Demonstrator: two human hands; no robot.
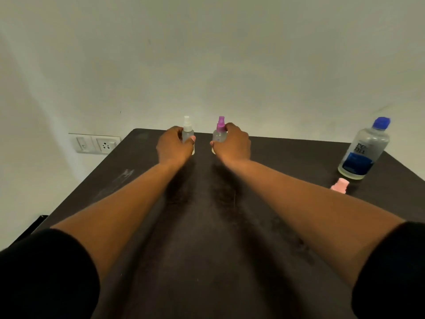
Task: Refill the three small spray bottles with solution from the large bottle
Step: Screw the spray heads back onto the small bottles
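Head view: left hand (176,145) grips upright white-topped bottle (187,131), right hand (232,143) upright purple-topped bottle (220,132).

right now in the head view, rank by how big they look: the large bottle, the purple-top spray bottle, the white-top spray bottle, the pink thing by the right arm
1. large bottle, clearly largest.
2. purple-top spray bottle and white-top spray bottle: they look alike, and hands partly hide both, so no ranking.
3. pink thing: least showing, but the right arm covers part of it.
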